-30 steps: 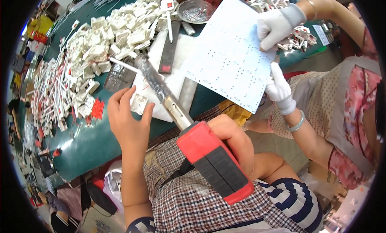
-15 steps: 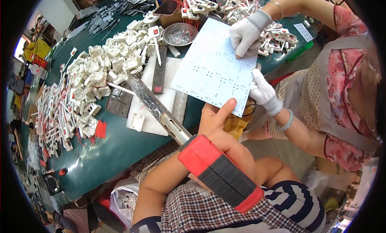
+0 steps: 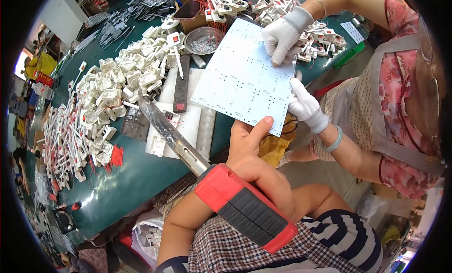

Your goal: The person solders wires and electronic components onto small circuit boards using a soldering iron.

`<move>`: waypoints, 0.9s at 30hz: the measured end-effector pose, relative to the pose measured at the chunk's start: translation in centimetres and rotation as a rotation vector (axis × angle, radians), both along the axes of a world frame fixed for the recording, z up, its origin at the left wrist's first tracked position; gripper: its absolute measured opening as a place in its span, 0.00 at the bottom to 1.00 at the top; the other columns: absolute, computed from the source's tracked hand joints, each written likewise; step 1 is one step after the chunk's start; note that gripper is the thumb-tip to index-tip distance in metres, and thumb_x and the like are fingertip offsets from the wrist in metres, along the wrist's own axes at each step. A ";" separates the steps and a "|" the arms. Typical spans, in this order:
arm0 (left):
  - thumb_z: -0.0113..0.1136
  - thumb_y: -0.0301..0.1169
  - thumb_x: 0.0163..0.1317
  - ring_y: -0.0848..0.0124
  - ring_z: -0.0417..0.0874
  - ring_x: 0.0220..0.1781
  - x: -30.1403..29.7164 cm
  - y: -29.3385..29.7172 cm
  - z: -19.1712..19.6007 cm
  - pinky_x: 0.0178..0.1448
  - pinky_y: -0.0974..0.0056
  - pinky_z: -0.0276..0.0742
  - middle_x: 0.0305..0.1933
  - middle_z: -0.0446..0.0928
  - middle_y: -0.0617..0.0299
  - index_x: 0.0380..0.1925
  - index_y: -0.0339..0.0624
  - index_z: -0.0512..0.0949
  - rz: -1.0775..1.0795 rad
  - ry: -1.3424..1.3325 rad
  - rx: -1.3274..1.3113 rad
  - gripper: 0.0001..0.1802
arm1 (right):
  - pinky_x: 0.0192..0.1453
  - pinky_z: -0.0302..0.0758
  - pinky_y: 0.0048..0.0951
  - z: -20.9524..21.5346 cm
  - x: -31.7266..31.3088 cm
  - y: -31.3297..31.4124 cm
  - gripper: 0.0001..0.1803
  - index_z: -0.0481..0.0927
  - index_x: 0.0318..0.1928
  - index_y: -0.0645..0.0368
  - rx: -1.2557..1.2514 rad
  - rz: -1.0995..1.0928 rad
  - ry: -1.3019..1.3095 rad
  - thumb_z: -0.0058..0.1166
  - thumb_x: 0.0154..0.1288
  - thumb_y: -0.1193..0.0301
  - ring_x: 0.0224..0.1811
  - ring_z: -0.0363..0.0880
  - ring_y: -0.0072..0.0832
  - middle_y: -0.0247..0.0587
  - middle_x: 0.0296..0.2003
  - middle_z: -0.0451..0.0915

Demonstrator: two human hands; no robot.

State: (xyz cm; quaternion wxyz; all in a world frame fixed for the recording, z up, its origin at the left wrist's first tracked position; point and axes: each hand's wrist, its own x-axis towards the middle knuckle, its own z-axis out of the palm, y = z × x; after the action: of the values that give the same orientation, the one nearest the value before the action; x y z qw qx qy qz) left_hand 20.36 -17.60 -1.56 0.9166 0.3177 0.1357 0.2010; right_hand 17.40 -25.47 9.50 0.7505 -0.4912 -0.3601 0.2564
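White panel: prob. light, stiff; take edges. L hand pinches lower edge; R hand grips red-black tool.

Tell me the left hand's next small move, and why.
I'd probably firm the pinch of the left hand on the white sheet: the thumb overlaps little, near one corner, a co-worker's gloved hands are at the sheet's right side, and the right hand holds the red-and-black tool.
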 end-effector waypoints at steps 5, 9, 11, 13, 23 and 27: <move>0.60 0.22 0.59 0.64 0.76 0.56 -0.2 0.1 0.1 0.62 0.59 0.70 0.54 0.74 0.53 0.61 0.33 0.62 -0.010 0.023 -0.003 0.30 | 0.43 0.74 0.30 0.0 0.0 0.0 0.17 0.71 0.45 0.68 -0.005 -0.003 0.051 0.61 0.56 0.79 0.38 0.77 0.38 0.48 0.37 0.75; 0.60 0.23 0.59 0.64 0.76 0.54 -0.5 0.0 0.1 0.61 0.59 0.71 0.53 0.74 0.53 0.61 0.33 0.63 -0.019 0.042 -0.006 0.29 | 0.43 0.74 0.30 0.0 0.5 0.1 0.17 0.71 0.45 0.68 -0.026 -0.010 0.020 0.60 0.56 0.79 0.37 0.77 0.38 0.48 0.36 0.75; 0.60 0.23 0.59 0.65 0.77 0.54 -0.7 0.2 0.0 0.60 0.60 0.71 0.52 0.75 0.54 0.60 0.33 0.63 -0.021 0.053 -0.007 0.29 | 0.43 0.74 0.30 0.0 0.8 0.1 0.16 0.71 0.44 0.67 -0.036 -0.010 0.006 0.60 0.56 0.79 0.37 0.77 0.38 0.48 0.36 0.75; 0.60 0.23 0.60 0.65 0.77 0.53 -0.8 0.2 0.0 0.60 0.60 0.71 0.52 0.75 0.54 0.60 0.33 0.63 -0.024 0.064 -0.008 0.28 | 0.43 0.74 0.30 -0.1 1.1 0.1 0.16 0.71 0.44 0.67 -0.041 -0.011 0.004 0.60 0.56 0.79 0.37 0.77 0.38 0.48 0.36 0.75; 0.59 0.23 0.60 0.67 0.77 0.48 -1.2 0.6 0.4 0.57 0.61 0.73 0.49 0.75 0.55 0.58 0.32 0.65 -0.041 0.096 0.002 0.26 | 0.42 0.74 0.30 -0.1 1.8 0.3 0.15 0.71 0.44 0.68 -0.054 -0.018 -0.081 0.59 0.56 0.80 0.37 0.77 0.38 0.48 0.37 0.75; 0.59 0.24 0.60 0.67 0.77 0.47 -0.9 0.9 0.8 0.56 0.61 0.73 0.47 0.76 0.55 0.57 0.32 0.65 -0.040 0.091 0.012 0.25 | 0.42 0.74 0.30 0.0 2.1 0.4 0.15 0.71 0.44 0.69 -0.052 -0.015 -0.133 0.58 0.56 0.80 0.37 0.77 0.38 0.47 0.37 0.75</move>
State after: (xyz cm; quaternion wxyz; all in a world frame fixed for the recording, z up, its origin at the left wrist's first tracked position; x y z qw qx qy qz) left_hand 19.42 -16.71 -0.74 0.9114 0.3348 0.1697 0.1685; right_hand 19.46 -25.09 9.45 0.7140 -0.5291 -0.3986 0.2267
